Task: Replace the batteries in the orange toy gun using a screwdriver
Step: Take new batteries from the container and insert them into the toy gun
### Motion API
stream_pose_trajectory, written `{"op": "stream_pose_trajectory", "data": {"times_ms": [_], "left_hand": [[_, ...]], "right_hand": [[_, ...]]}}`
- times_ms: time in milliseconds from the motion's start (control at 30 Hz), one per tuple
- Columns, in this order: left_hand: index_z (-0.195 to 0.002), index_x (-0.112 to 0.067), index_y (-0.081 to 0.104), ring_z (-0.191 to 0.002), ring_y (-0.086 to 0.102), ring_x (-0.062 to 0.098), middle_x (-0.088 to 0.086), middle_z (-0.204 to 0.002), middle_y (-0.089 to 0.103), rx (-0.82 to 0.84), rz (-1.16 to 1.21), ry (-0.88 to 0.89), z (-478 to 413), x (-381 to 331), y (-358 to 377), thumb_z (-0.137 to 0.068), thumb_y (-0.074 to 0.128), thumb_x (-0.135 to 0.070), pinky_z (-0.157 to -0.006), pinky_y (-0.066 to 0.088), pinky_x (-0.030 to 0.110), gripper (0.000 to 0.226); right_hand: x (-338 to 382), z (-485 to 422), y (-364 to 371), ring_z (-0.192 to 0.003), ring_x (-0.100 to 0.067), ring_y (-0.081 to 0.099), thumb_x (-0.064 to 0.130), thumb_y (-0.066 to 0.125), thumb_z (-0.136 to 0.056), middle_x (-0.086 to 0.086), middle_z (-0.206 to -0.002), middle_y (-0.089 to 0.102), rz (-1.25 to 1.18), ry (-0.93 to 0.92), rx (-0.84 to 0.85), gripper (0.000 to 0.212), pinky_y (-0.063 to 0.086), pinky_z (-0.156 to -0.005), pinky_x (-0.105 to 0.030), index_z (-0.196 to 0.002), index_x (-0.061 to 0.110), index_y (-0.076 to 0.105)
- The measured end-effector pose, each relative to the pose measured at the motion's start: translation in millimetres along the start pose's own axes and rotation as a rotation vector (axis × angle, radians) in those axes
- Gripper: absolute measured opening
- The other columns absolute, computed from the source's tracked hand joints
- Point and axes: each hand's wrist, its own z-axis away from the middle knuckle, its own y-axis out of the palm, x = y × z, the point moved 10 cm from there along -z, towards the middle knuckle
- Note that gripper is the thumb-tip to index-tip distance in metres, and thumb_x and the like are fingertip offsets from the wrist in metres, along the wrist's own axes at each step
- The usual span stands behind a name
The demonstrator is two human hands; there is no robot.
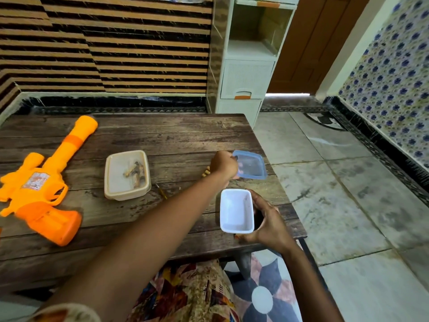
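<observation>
Nearest to you, your right hand [267,220] curls around the small white container [236,211], fingers on its right side, thumb at its near corner. The container looks empty. It is close to the near edge of the table [185,135], so if this grip loosens while you look at the other hand, I think it can drop to the floor.

Left of this hand and a little farther lies a thin yellowish tool [161,191], maybe the screwdriver; I cannot tell. It is just beside your left forearm, so a careless pull back could sweep it away.

Farther left stands the open beige container [126,175] with small dark and golden pieces inside, too blurred to name.

Beyond your right hand, your left hand [224,165] pinches the left edge of the blue lid [253,165], near the table's right edge.

The orange toy gun [44,182] lies well apart, far left of both hands. It is flat on its side, barrel pointing away from you, a sticker on the body, the thick grip nearest you. No hand touches it.
</observation>
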Motion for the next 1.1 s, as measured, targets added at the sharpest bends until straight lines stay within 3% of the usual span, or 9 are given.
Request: {"op": "stream_pose_trajectory", "data": {"times_ms": [100, 167, 300, 467, 600, 733, 833, 1000, 1100], "left_hand": [[-0.091, 0.001, 0.056, -0.09, 0.062, 0.033, 0.022, -0.106, 0.061, 0.037, 0.011, -0.091, -3, 16, 10, -0.091, 0.051, 0.002, -0.06, 0.056, 0.034, 0.005], [-0.104, 0.004, 0.056, -0.098, 0.062, 0.037, 0.022, -0.11, 0.059, 0.036, -0.037, -0.089, -7, 21, 12, -0.09, 0.052, 0.002, -0.07, 0.057, 0.038, 0.015], [-0.11, 0.004, 0.059, -0.1, 0.063, 0.036, 0.02, -0.109, 0.063, 0.016, -0.181, -0.006, -12, 22, 5, -0.089, 0.054, -0.001, -0.085, 0.054, 0.046, 0.022], [-0.095, -0.002, 0.065, -0.099, 0.062, 0.038, 0.022, -0.102, 0.066, 0.079, -0.432, 0.184, 2, 16, -2, -0.086, 0.052, -0.009, -0.085, 0.052, 0.048, 0.017], [-0.128, -0.01, 0.055, -0.113, 0.059, 0.023, 0.011, -0.124, 0.062, 0.179, -0.393, 0.34, 46, 17, -9, -0.085, 0.055, -0.037, -0.096, 0.048, 0.041, 0.051], [-0.149, -0.024, 0.014, -0.134, 0.035, 0.014, -0.002, -0.15, 0.033, 0.269, -0.557, 0.379, 94, 36, -25, -0.066, 0.071, -0.059, -0.111, 0.03, 0.031, 0.106], [-0.149, -0.028, -0.006, -0.141, 0.013, 0.008, -0.01, -0.156, 0.008, 0.301, -0.736, 0.428, 115, 55, -33, -0.064, 0.076, -0.056, -0.108, 0.014, 0.019, 0.121], [-0.149, -0.024, 0.001, -0.142, 0.006, 0.007, -0.009, -0.157, 0.006, 0.15, -0.826, 0.536, 123, 61, -55, -0.071, 0.069, -0.057, -0.109, 0.0, 0.015, 0.109], [-0.148, -0.019, 0.017, -0.142, 0.013, 0.016, -0.007, -0.152, 0.023, 0.014, -0.981, 0.659, 131, 49, -67, -0.068, 0.052, -0.075, -0.11, -0.012, 0.027, 0.104]], "right_hand": [[4, 1, -1, -0.102, -0.018, 0.059, 0.042, 0.089, -0.04, 0.003, -0.114, 0.062, -0.005, -0.02, -0.001, 0.109, 0.051, -0.085, -0.045, -0.135, 0.044, 0.037], [6, 0, -2, -0.101, -0.018, 0.058, 0.043, 0.088, -0.04, 0.001, -0.112, 0.062, 0.012, -0.028, 0.0, 0.11, 0.051, -0.084, -0.043, -0.136, 0.045, 0.035], [5, 1, -1, -0.1, -0.017, 0.058, 0.046, 0.086, -0.039, 0.002, -0.113, 0.061, 0.026, -0.011, 0.008, 0.112, 0.052, -0.083, -0.042, -0.137, 0.047, 0.032], [5, 0, 0, -0.098, -0.016, 0.059, 0.046, 0.087, -0.039, 0.003, -0.111, 0.062, 0.055, 0.009, 0.027, 0.112, 0.05, -0.086, -0.045, -0.136, 0.049, 0.031], [6, 1, 2, -0.102, -0.018, 0.057, 0.047, 0.088, -0.039, 0.001, -0.114, 0.06, 0.073, 0.025, 0.059, 0.112, 0.05, -0.087, -0.045, -0.135, 0.052, 0.03], [9, 4, 6, -0.114, -0.02, 0.05, 0.06, 0.084, -0.038, 0.002, -0.12, 0.053, 0.11, 0.025, 0.117, 0.112, 0.045, -0.097, -0.045, -0.135, 0.055, 0.027], [17, 8, 9, -0.118, -0.02, 0.047, 0.066, 0.082, -0.037, 0.007, -0.123, 0.051, 0.116, 0.015, 0.158, 0.115, 0.04, -0.101, -0.046, -0.136, 0.055, 0.025], [43, 16, 29, -0.12, 0.001, 0.038, 0.053, 0.085, -0.045, 0.025, -0.131, 0.047, 0.079, -0.041, 0.227, 0.109, 0.034, -0.107, -0.045, -0.137, 0.051, 0.025], [56, 17, 35, -0.105, 0.021, 0.031, 0.043, 0.086, -0.054, 0.032, -0.122, 0.045, 0.177, -0.062, 0.25, 0.105, 0.033, -0.104, -0.025, -0.134, 0.051, 0.02]]}}
